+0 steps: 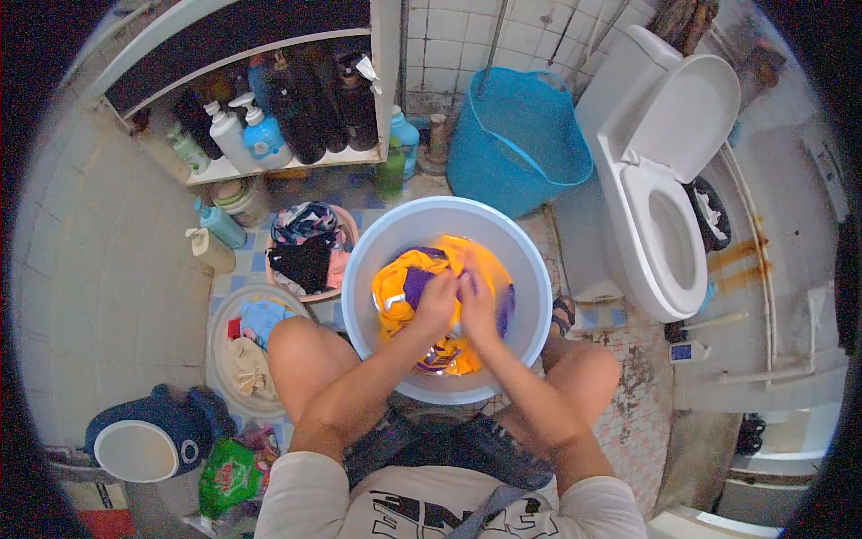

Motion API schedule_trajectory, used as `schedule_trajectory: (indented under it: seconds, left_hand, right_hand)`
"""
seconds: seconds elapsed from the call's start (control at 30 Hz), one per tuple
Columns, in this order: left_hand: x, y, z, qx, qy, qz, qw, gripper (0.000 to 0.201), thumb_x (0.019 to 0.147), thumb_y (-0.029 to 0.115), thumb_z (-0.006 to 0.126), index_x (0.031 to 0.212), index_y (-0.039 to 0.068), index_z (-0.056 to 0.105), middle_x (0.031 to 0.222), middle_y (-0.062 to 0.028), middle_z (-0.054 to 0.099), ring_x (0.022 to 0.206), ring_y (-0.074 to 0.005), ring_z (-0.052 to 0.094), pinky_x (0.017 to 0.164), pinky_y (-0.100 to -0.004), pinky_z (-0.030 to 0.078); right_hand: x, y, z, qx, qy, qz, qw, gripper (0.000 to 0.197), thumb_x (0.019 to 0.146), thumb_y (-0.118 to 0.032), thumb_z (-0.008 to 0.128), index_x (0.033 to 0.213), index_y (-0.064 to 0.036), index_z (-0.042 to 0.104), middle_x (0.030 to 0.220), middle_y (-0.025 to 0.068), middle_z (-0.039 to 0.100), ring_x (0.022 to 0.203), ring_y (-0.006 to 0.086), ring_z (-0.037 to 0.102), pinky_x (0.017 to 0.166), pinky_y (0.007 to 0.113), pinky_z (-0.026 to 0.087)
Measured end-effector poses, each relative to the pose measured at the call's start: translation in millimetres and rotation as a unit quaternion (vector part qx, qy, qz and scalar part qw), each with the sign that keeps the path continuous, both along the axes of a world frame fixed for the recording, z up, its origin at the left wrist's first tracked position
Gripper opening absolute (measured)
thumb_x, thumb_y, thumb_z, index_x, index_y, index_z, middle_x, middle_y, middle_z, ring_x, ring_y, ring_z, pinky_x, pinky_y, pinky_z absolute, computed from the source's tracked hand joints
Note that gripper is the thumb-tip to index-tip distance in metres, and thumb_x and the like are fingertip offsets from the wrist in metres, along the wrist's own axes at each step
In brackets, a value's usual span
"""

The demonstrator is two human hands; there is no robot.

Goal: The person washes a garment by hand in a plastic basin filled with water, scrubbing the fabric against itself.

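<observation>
A pale blue round basin (377, 260) stands on the floor between my knees. Inside it lies a yellow and purple garment (404, 283), wet and bunched up. My left hand (437, 301) and my right hand (477, 301) are pressed together over the middle of the basin, both closed on folds of that garment. The cloth between my palms is mostly hidden by my fingers.
A pink basin of dark and patterned clothes (308, 251) and a white basin of clothes (247, 346) sit to my left. A blue bucket (521, 144) stands behind, a white toilet (664, 207) to the right. Bottles fill a shelf (269, 126).
</observation>
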State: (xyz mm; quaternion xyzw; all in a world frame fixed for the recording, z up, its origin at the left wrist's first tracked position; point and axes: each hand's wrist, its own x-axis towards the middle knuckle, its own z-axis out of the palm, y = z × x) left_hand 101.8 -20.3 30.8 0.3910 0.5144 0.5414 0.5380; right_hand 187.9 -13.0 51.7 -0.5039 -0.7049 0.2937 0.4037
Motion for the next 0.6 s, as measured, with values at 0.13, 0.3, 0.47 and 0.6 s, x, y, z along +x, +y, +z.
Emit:
schedule_trajectory:
  seconds: [0.13, 0.3, 0.47, 0.6]
  left_hand:
    - [20.1, -1.7, 11.4, -0.031, -0.06, 0.006, 0.998, 0.027, 0.091, 0.021, 0.042, 0.1, -0.002, 0.053, 0.097, -0.0064, 0.056, 0.092, -0.0156, 0.051, 0.081, -0.0284, 0.041]
    - [-10.1, 23.7, -4.2, -0.045, -0.137, 0.027, 0.989, 0.022, 0.09, 0.016, 0.041, 0.099, 0.0, 0.054, 0.096, -0.0066, 0.056, 0.089, -0.0148, 0.052, 0.08, -0.0288, 0.042]
    - [13.0, -5.1, -23.9, 0.088, 0.129, -0.024, 0.987, 0.026, 0.091, 0.017, 0.04, 0.101, -0.002, 0.053, 0.098, -0.009, 0.056, 0.093, -0.0163, 0.052, 0.082, -0.0296, 0.041]
    - [4.2, 4.6, -11.7, -0.027, 0.006, -0.018, 0.999, 0.024, 0.09, 0.014, 0.038, 0.099, -0.002, 0.054, 0.092, -0.0106, 0.057, 0.086, -0.0164, 0.053, 0.076, -0.0287, 0.043]
  right_hand:
    - [32.4, 37.7, -2.5, -0.228, 0.195, -0.039, 0.953, 0.034, 0.09, -0.015, 0.037, 0.119, 0.0001, 0.048, 0.127, 0.0156, 0.044, 0.119, 0.025, 0.04, 0.1, 0.034, 0.028]
    - [-6.0, -23.5, 2.5, 0.007, 0.03, 0.017, 0.999, 0.036, 0.091, -0.015, 0.037, 0.122, 0.0006, 0.045, 0.129, 0.0163, 0.042, 0.12, 0.0278, 0.038, 0.101, 0.034, 0.026]
    - [22.8, 35.1, -2.7, -0.149, 0.165, -0.043, 0.974, 0.034, 0.091, -0.019, 0.039, 0.113, 0.0029, 0.051, 0.114, 0.0147, 0.055, 0.105, 0.0242, 0.051, 0.093, 0.03, 0.036]
    - [20.4, 17.1, -39.2, -0.13, 0.011, 0.013, 0.991, 0.036, 0.091, -0.019, 0.039, 0.122, -0.0017, 0.045, 0.123, 0.0162, 0.047, 0.117, 0.0275, 0.043, 0.1, 0.036, 0.03]
